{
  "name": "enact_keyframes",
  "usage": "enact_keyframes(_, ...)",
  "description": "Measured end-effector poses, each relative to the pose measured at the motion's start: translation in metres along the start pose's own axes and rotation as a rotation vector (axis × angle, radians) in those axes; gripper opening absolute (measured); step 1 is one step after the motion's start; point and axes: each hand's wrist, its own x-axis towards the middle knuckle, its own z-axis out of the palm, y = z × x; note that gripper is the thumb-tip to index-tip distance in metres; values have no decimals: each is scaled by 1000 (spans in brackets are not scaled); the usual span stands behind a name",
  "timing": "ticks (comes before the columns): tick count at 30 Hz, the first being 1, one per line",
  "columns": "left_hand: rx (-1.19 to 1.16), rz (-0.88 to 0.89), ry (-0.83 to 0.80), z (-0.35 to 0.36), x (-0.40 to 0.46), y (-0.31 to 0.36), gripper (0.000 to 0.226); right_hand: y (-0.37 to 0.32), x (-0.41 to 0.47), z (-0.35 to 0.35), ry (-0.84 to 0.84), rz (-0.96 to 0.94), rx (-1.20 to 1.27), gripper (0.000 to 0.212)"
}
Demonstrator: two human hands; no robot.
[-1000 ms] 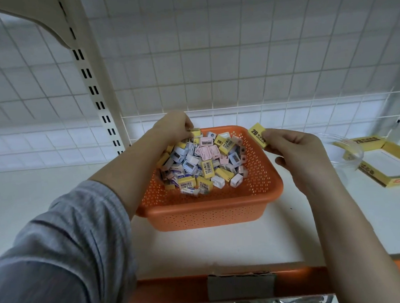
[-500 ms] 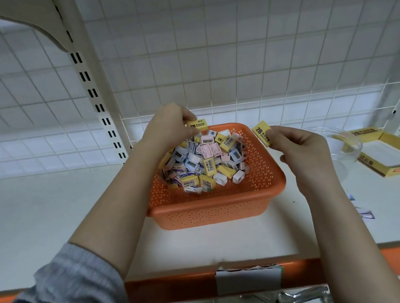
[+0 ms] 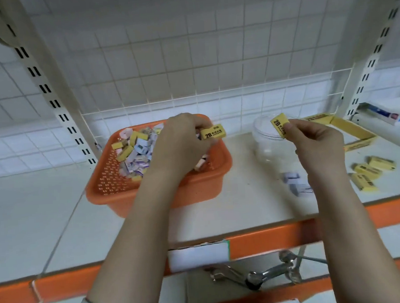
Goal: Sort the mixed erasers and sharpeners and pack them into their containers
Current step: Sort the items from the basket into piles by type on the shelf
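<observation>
An orange perforated basket [image 3: 108,184] on the white shelf holds a heap of mixed yellow erasers and pale sharpeners [image 3: 136,150]. Above its right rim my left hand [image 3: 182,143] pinches a yellow 2B eraser [image 3: 214,134]. My right hand [image 3: 314,140] pinches a second yellow 2B eraser [image 3: 279,125] over a clear plastic jar [image 3: 265,143]. A yellow cardboard box [image 3: 346,129] lies open behind the right hand. Three yellow erasers [image 3: 371,171] lie loose on the shelf at the right, and a few pale sharpeners [image 3: 297,183] lie beside my right forearm.
A wire grid panel [image 3: 190,70] backs the shelf, with slotted uprights at left [image 3: 52,98] and right [image 3: 370,56]. The shelf's orange front edge [image 3: 257,241] carries a white label [image 3: 198,255]. Metal hooks [image 3: 259,275] hang below. Boxed goods [image 3: 387,113] sit at the far right.
My left hand has lifted a yellow eraser out of the basket and carried it to the right rim. The right hand with its eraser moved right over the jar. The view turned right.
</observation>
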Motion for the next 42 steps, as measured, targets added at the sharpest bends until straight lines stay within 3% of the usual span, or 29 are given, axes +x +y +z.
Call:
enact_keyframes(12, -141, -221, -28, 103, -34, 145, 28, 25, 64, -179, -89, 31, -179, 4)
enact_keyframes(20, -180, -291, -78, 132, -38, 185, 28, 51, 88, -228, -477, 130, -717, 13)
enact_keyframes(24, -152, -280, -111, 146, -29, 187, 29, 54, 90, -232, -581, 157, -802, 16)
enact_keyframes(35, -134, -257, -257, 201, 6, 186, 30, 51, 111, -237, -387, 133, -673, 13)
enact_keyframes(42, -145, -307, -323, 226, 13, 189, 33, 51, 115, -235, -381, 66, -622, 8)
